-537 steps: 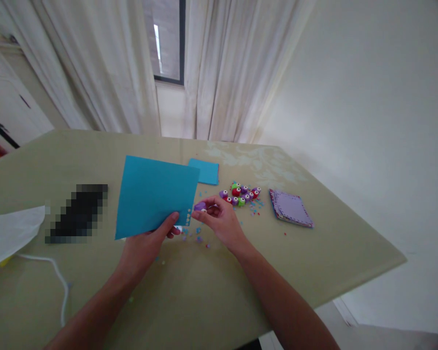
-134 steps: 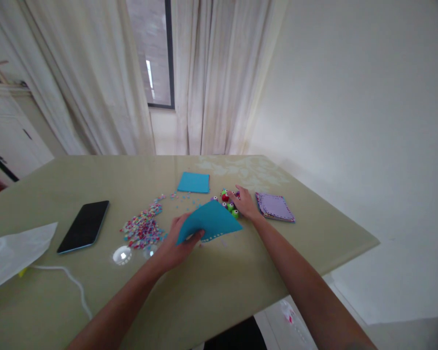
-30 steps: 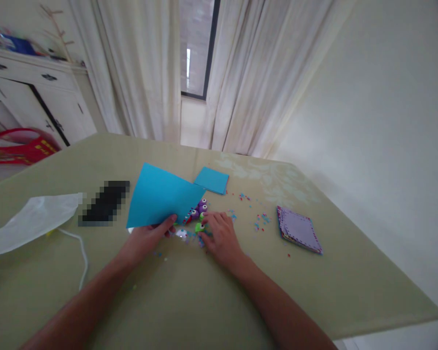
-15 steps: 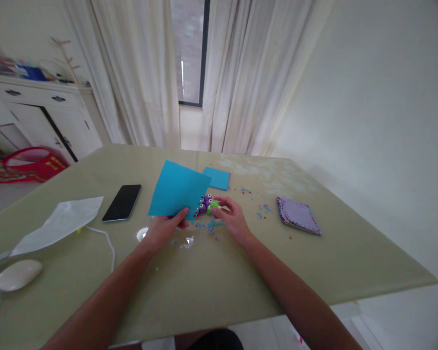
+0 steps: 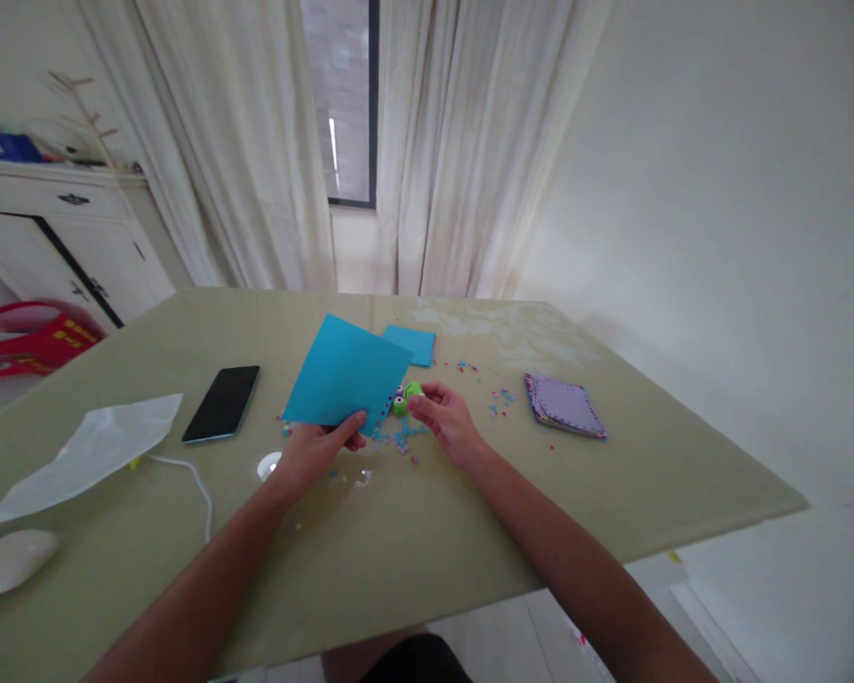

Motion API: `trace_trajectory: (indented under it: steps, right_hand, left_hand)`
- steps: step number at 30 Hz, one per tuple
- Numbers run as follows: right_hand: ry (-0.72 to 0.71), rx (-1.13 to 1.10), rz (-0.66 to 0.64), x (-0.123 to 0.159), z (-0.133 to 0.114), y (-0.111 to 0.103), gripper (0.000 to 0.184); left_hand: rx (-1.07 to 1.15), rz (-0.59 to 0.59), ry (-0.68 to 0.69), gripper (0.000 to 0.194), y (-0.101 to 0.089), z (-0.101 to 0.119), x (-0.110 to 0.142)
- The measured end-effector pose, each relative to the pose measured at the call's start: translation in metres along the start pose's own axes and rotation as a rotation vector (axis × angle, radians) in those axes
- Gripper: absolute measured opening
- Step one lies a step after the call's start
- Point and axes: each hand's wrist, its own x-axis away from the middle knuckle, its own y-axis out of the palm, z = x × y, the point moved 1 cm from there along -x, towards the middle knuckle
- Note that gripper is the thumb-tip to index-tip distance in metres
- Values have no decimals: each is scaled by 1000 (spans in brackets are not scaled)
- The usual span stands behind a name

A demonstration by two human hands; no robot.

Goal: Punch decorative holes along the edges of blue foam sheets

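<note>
The left hand (image 5: 318, 449) is pinching the near edge of a blue paper sheet (image 5: 345, 372) between thumb and fingers, lifting it off the tabletop (image 5: 427, 531) so that its right edge, lined with small punched holes, is sitting free and reachable. The right hand (image 5: 445, 417) is closing its fingertips around a small green craft punch (image 5: 411, 392) and is holding it just beside that perforated edge, level with it; a purple punch (image 5: 399, 391) is peeking out behind the sheet. Both things are hovering over the middle of the tabletop, above a scatter of tiny coloured paper bits (image 5: 402, 438).

A smaller blue stack (image 5: 411, 343) is lying toward the far edge, and a pile of lilac sheets with punched borders (image 5: 566, 405) is resting near the right edge, well apart from the hands. Toward the left edge a black phone (image 5: 222, 402) is lying flat, with a white plastic bag (image 5: 89, 452) and a white cord (image 5: 185, 474) nearer the left corner, and a pale oval object (image 5: 10, 560) at the near left corner. The tabletop is glossy olive-beige. Pale curtains (image 5: 441, 142) are hanging around a narrow window (image 5: 342, 95), a white cabinet (image 5: 49, 228) is standing to the left and a plain wall is filling the right
</note>
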Motion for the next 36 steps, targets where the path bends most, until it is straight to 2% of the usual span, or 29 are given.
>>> trace_trajectory:
  steps: [10,14,18,24,27,31,36]
  right_hand:
    - [-20,8,-40,5,-1,6,55]
    - [-12,3,-51,5,0,7,50]
    - [36,-51,-61,6,1,5,50]
    - [137,-71,-64,9,1,3,52]
    - [123,-63,-101,12,1,6,46]
    - [148,-93,-111,15,4,9,44]
    - [214,-111,-102,17,7,8,46]
  left_hand:
    - [-66,-36,33,49,5,7,6]
    - [-93,-64,34,47,6,10,7]
    - [-113,-85,35,44,7,13,9]
    - [-118,-91,-11,50,11,7,13]
    - [-39,-56,-40,54,13,8,17]
    - [-108,14,-63,54,11,9,19]
    - [-140,-31,-73,52,7,5,18]
